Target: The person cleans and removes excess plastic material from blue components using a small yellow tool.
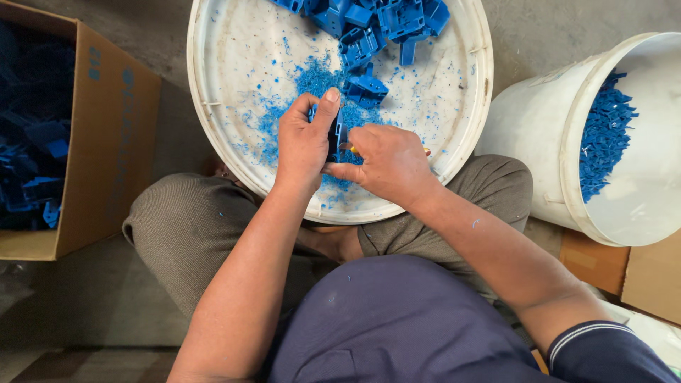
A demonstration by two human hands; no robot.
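Top centre of the frame, a big round white lid (pixel 234 85) rests across the seated person's knees, dusted with blue shavings (pixel 284 113) and carrying a heap of blue plastic parts (pixel 376 28) at its upper edge. Right edge, a white bucket (pixel 539 135) lies tilted, blue scraps (pixel 603 135) inside. Upper left, an open cardboard box (pixel 106 142) holds more blue pieces. Now to the middle: the left hand (pixel 303 145) is wrapped around a small blue plastic part (pixel 338 135), thumb stretched up along it. The right hand (pixel 386 164) presses in beside it, fingers curled tight on a small tool with a yellowish handle (pixel 349 149), mostly hidden
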